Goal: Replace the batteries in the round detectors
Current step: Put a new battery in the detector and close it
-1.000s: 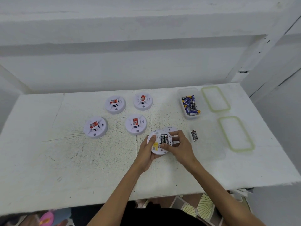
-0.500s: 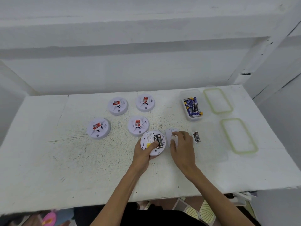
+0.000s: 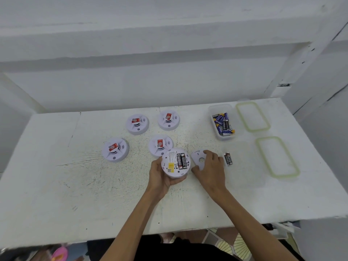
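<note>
Left hand (image 3: 160,178): grips the open detector (image 3: 176,162) from below and from the left, with the fingers curled under its rim and the thumb at its left edge.
Open detector: underside up, just above the middle of the worktop (image 3: 56,185). Two black batteries (image 3: 182,161) sit side by side in its compartment, next to a yellow sticker.
Right hand (image 3: 211,168): pinches the cover (image 3: 199,159), fingers curled over its far right edge and thumb at its near edge.
Cover: a white plate with a round hole, lying flat on the worktop just right of the open detector.
Change: a second ago both hands were on the open detector. Half a second ago the right hand had gone to the cover and hid most of it. More of the cover now shows, and the left thumb has slid off the detector's face to its edge.
Loose battery (image 3: 228,158): lies just right of the right hand's fingers; whether they touch cannot be told.
Battery box (image 3: 212,110): clear, holding mostly blue batteries, farther back on the right.
Lids (image 3: 253,129): two green-rimmed ones, at the right side of the worktop.
Closed detectors (image 3: 115,149): four, face up with red stickers, to the left and behind. The nearest is just beyond the open one.
</note>
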`<state>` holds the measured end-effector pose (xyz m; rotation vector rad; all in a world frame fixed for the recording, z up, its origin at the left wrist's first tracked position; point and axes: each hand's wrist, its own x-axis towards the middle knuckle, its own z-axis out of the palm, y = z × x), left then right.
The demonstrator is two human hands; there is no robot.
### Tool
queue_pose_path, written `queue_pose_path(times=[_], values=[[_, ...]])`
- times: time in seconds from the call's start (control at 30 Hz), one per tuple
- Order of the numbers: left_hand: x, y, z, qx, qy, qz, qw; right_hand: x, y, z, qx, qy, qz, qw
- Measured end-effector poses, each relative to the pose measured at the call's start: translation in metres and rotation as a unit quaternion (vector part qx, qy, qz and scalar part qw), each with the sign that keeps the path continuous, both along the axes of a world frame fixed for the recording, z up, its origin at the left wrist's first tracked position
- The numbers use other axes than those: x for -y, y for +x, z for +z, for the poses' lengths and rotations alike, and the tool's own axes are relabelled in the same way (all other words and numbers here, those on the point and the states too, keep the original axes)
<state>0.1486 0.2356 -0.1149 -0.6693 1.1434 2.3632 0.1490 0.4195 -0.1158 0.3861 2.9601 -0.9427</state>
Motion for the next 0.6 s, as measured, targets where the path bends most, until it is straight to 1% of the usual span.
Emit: queue_pose_path(times=[0.07,0.2,0.27,0.4,0.5,0.6], values=[[0.001,0.000,-0.002,0.002,-0.011,0.001,1.000,-0.001,0.001,0.001,-0.009,-0.015,0.000,1.000],[0.000,0.000,-0.002,-0.005,-0.015,0.014,1.000,0.005,0.004,0.012,-0.040,-0.144,-0.030,0.988],[0.000,-0.001,0.000,-0.002,-0.018,0.016,1.000,0.008,0.006,0.019,-0.072,-0.180,-0.035,0.980],[-0.005,-0.004,0.004,-0.010,-0.056,0.001,0.998,0.013,0.009,0.029,-0.108,-0.215,-0.020,0.970],[-0.009,-0.005,0.003,-0.008,-0.087,-0.004,0.996,0.014,0.012,0.034,-0.124,-0.208,0.020,0.970],[-0.015,-0.006,0.006,-0.007,-0.095,-0.009,0.995,0.013,0.014,0.039,-0.129,-0.190,0.081,0.970]])
